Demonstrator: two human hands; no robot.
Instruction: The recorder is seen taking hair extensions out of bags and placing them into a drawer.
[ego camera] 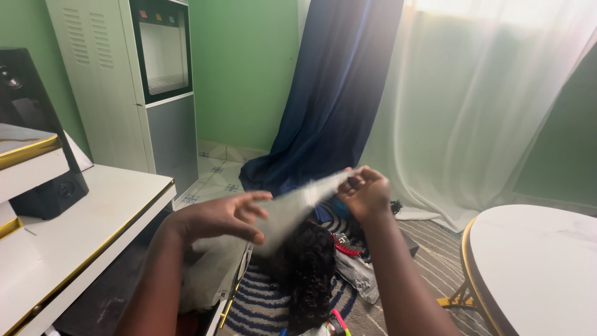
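Head view: L hand pinched wide end of thin, blurred pale-grey sheet; R hand clenched its narrow tip, sheet stretched taut btwn them. Below hands lay curly black hair bundle on striped rug; white table right of R hand.

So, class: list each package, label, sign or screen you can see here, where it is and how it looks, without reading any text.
Clear plastic packet: stretched between the left hand and right hand, pale grey, blurred.
Plastic package: on the striped rug right of the dark hair, crumpled, greyish.
Coloured button labels: small squares along the top of the white water dispenser's dark panel.
No signs or lit screens.
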